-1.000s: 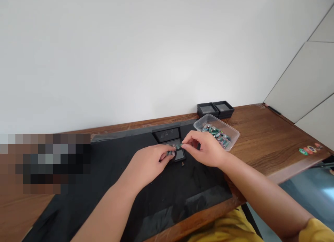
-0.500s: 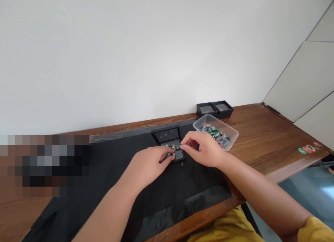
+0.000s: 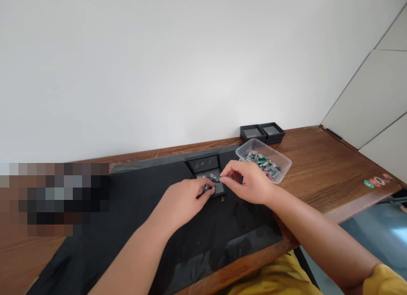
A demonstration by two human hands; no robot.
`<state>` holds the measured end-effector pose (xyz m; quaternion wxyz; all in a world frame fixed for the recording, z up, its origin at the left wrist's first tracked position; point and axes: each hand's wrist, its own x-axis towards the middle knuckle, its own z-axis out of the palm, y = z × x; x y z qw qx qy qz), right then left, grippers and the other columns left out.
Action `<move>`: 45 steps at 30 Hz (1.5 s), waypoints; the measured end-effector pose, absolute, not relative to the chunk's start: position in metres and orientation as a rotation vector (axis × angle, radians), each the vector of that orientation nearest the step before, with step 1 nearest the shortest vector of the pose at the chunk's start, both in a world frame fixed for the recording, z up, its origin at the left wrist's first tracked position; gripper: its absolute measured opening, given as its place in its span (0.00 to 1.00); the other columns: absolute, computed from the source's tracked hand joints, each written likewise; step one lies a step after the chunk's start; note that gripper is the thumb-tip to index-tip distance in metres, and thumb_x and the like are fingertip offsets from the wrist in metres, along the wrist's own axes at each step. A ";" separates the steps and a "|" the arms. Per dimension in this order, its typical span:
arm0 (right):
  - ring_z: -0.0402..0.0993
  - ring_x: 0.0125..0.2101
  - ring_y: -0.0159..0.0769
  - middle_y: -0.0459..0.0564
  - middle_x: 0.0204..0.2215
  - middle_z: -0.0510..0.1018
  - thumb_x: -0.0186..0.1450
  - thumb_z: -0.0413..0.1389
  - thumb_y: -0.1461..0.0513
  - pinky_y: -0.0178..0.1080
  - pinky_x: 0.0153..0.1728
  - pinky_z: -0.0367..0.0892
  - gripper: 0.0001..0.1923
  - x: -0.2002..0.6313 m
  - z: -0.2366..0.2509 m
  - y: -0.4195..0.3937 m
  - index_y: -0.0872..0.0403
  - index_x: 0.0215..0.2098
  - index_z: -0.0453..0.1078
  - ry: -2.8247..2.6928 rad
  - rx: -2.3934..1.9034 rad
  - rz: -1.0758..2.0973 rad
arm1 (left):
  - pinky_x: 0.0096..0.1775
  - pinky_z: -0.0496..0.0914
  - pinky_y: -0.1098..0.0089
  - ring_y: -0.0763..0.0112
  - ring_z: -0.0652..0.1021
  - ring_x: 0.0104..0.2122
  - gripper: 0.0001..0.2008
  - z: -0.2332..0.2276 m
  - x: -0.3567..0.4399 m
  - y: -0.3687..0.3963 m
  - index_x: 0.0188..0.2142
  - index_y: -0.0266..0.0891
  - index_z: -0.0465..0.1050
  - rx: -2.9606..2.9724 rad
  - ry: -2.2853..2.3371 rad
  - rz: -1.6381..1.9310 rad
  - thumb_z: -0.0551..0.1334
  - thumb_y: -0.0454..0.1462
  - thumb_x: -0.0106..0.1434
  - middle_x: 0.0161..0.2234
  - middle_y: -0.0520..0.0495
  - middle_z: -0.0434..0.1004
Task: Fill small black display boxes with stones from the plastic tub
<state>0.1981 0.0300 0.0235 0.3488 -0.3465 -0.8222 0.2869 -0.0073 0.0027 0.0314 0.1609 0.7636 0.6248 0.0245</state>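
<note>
A small black box (image 3: 221, 189) lies on the black mat with its lid (image 3: 204, 164) raised. My left hand (image 3: 186, 199) is at the box's near left side, thumb and fingers closed around shiny bead-like pieces (image 3: 206, 188). More shiny pieces (image 3: 212, 176) show inside the box, just beyond those fingers. At the box's right edge my right hand (image 3: 251, 180) pinches a small green piece (image 3: 219, 178) between thumb and forefinger. Whether that piece is joined to the shiny ones I cannot tell. A tiny brownish bit (image 3: 222, 199) sits on the mat before the box.
Beyond my right hand stands a clear plastic tub (image 3: 284, 169) of green and shiny pieces. Black square boxes (image 3: 273, 136) are stacked against the white wall. Round stickers (image 3: 378, 181) mark the wooden table's right side. A blurred patch (image 3: 54, 197) covers the left.
My left fingers have shifted slightly, and the shiny pieces in the box now sit differently. My right hand keeps its pinch in nearly the same place.
</note>
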 end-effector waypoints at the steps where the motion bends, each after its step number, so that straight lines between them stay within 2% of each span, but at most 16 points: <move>1: 0.71 0.26 0.30 0.44 0.27 0.77 0.68 0.58 0.61 0.34 0.29 0.62 0.04 0.198 0.024 0.030 0.53 0.34 0.72 -2.133 -0.899 0.742 | 0.32 0.64 0.67 0.60 0.81 0.32 0.15 0.031 -0.007 0.003 0.46 0.48 0.81 2.179 1.777 0.063 0.55 0.43 0.69 0.27 0.50 0.80; 6: 0.71 0.26 0.30 0.44 0.27 0.77 0.68 0.58 0.61 0.34 0.29 0.62 0.04 0.199 0.025 0.030 0.53 0.35 0.72 -2.141 -0.905 0.745 | 0.31 0.63 0.67 0.61 0.80 0.31 0.15 0.029 -0.009 0.004 0.48 0.47 0.79 2.180 1.764 0.049 0.56 0.43 0.70 0.25 0.51 0.78; 20: 0.71 0.26 0.31 0.44 0.27 0.77 0.68 0.58 0.62 0.34 0.29 0.62 0.04 0.199 0.025 0.030 0.53 0.35 0.72 -2.159 -0.905 0.742 | 0.31 0.64 0.66 0.60 0.80 0.30 0.15 0.025 -0.008 0.003 0.45 0.46 0.78 2.196 1.741 0.059 0.54 0.44 0.69 0.25 0.51 0.78; 25: 0.71 0.26 0.31 0.44 0.27 0.77 0.68 0.58 0.62 0.34 0.29 0.62 0.04 0.199 0.025 0.030 0.53 0.35 0.72 -2.156 -0.903 0.746 | 0.32 0.64 0.66 0.60 0.80 0.30 0.17 0.024 -0.008 0.003 0.50 0.45 0.76 2.173 1.751 0.060 0.54 0.45 0.69 0.26 0.50 0.78; 34: 0.71 0.27 0.31 0.44 0.27 0.77 0.68 0.59 0.63 0.34 0.30 0.61 0.03 0.198 0.027 0.028 0.53 0.35 0.72 -2.189 -0.894 0.709 | 0.32 0.62 0.66 0.61 0.79 0.30 0.14 0.029 -0.006 0.003 0.47 0.46 0.77 2.168 1.735 0.019 0.54 0.44 0.70 0.27 0.51 0.77; 45: 0.70 0.26 0.30 0.44 0.26 0.76 0.69 0.59 0.63 0.33 0.29 0.60 0.04 0.198 0.028 0.028 0.53 0.34 0.72 -2.192 -0.866 0.683 | 0.30 0.60 0.67 0.63 0.76 0.27 0.14 0.026 -0.006 0.004 0.48 0.46 0.76 2.148 1.712 0.066 0.56 0.43 0.68 0.25 0.53 0.75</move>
